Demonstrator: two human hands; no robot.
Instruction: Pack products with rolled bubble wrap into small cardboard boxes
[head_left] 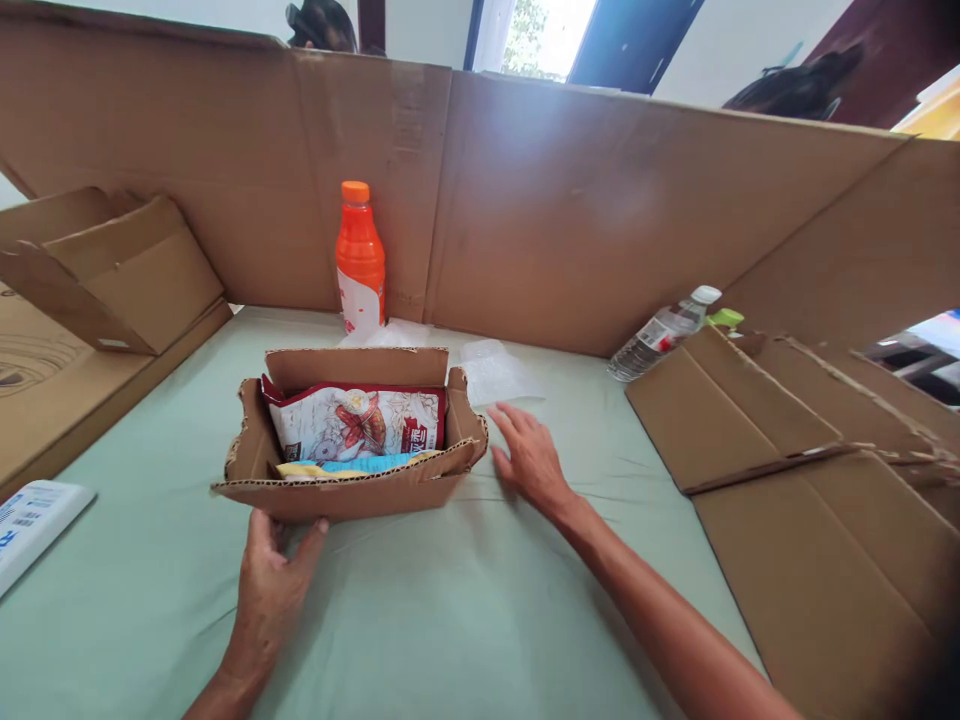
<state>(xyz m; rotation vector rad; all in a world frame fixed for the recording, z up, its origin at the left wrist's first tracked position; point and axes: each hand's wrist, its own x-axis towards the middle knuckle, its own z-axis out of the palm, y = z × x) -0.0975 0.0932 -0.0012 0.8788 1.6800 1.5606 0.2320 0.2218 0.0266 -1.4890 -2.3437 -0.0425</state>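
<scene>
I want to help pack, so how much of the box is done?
Done: a red-and-white snack bag and flatter packets lie in the cardboard box. In hand: the left hand touches its near wall; the right hand rests open beside it. Left: the top is open, and the orange bottle stands outside.
</scene>
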